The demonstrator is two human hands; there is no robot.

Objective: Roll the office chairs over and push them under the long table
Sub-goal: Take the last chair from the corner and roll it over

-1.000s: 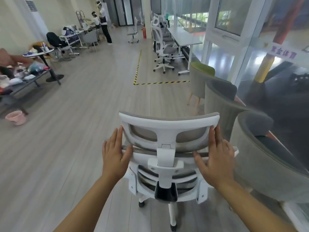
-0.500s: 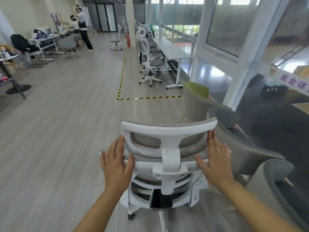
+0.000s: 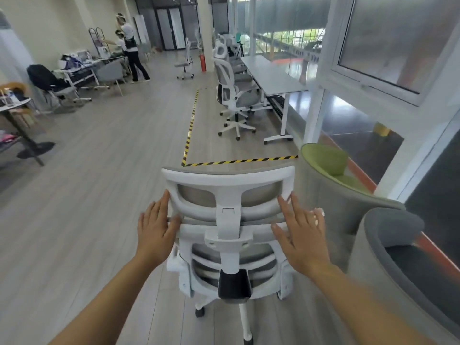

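We press our left hand (image 3: 155, 229) and right hand (image 3: 302, 234), fingers straight, against the chair (image 3: 227, 195) back; the desk (image 3: 270, 75) stands well ahead.

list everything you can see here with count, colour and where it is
office chair being pushed: 1, white frame with grey mesh, centre foreground, back towards the camera
long table: 1, white, right of centre by the windows
office chairs at the table: several in a row, exact count unclear, white and grey, along the table's left side
lone office chair: 1, grey, far centre near the column
hazard tape: 2 strips forming a corner, yellow and black, on the floor ahead
tub chairs: 2, one green inside, one dark grey, right foreground
cluttered desks: left far side, count unclear
people: 2, standing far left
left hand: flat on the chair back's left edge
right hand: flat on its right edge
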